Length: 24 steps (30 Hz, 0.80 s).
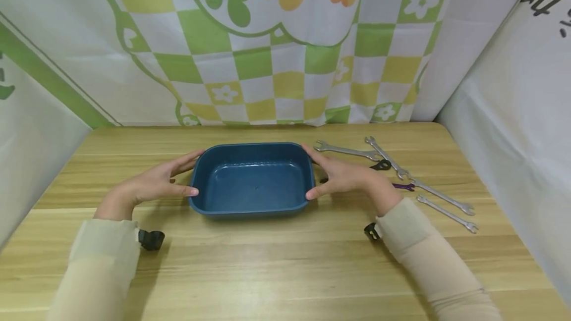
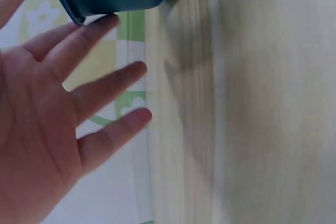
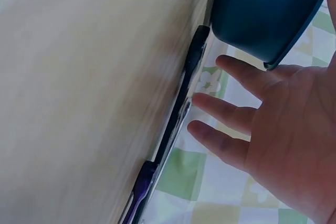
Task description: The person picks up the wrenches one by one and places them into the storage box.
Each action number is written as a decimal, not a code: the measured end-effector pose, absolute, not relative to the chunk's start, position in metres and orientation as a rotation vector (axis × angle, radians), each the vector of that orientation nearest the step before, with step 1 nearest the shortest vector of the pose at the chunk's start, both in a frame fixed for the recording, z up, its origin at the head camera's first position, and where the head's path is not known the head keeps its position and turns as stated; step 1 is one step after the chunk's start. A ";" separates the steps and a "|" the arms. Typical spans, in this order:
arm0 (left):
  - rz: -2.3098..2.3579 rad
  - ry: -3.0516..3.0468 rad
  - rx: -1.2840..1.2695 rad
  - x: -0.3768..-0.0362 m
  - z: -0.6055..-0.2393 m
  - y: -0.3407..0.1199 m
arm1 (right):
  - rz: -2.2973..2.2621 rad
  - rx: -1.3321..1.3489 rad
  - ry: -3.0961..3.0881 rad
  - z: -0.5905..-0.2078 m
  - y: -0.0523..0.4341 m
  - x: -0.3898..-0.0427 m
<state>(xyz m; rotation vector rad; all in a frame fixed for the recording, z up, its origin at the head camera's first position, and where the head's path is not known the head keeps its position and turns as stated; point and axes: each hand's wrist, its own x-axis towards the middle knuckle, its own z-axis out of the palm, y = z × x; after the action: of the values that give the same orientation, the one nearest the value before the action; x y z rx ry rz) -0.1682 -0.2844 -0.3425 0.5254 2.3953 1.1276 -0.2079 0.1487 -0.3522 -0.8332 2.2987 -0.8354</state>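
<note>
Blue plastic, the tray [image 1: 252, 182] sits flat on the wooden table [image 1: 285, 261], about mid-table and a little toward the back, with nothing lying in it. Both hands flank it. The left hand [image 1: 158, 182] lies against the tray's left end, fingers straight and spread, the thumb at the near corner and the fingertips reaching the far corner; in the left wrist view the fingers [image 2: 100, 90] are fanned out with the top one just at the tray's rim [image 2: 79, 17], and nothing is curled around it. The right hand [image 1: 341, 175] mirrors this on the right end, thumb touching the near right corner, fingers extended along the rim; the right wrist view shows the fingers [image 3: 231, 111] apart and straight, beside the tray wall [image 3: 262, 14]. Neither hand grips; they rest open against the sides. Right of the tray, beyond the right hand, several steel wrenches [image 1: 392, 160] lie on the table, some overlapping, with one more wrench [image 1: 448, 213] apart at the near right. A small black piece [image 1: 381, 165] and a purple piece [image 1: 403, 187] lie among them. Behind the table hangs a checked green, yellow and white cloth [image 1: 276, 63] with flower prints.
</note>
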 end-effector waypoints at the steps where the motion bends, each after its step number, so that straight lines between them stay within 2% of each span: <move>1: 1.117 2.403 0.517 -0.168 -0.342 -0.285 | -0.838 -0.835 2.299 -0.353 0.149 -0.208; 11: 0.970 2.563 0.456 -0.154 -0.332 -0.283 | -0.790 -0.853 2.438 -0.347 0.158 -0.200; 24: 1.034 2.619 0.429 -0.150 -0.337 -0.278 | -0.744 -0.875 2.789 -0.315 0.235 -0.168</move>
<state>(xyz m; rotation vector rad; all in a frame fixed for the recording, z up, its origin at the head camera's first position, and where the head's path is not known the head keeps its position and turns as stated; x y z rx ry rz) -0.1495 -0.2782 -0.3367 0.4291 2.6193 1.0344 -0.1683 0.2346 -0.3147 -0.8751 2.7886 -0.7438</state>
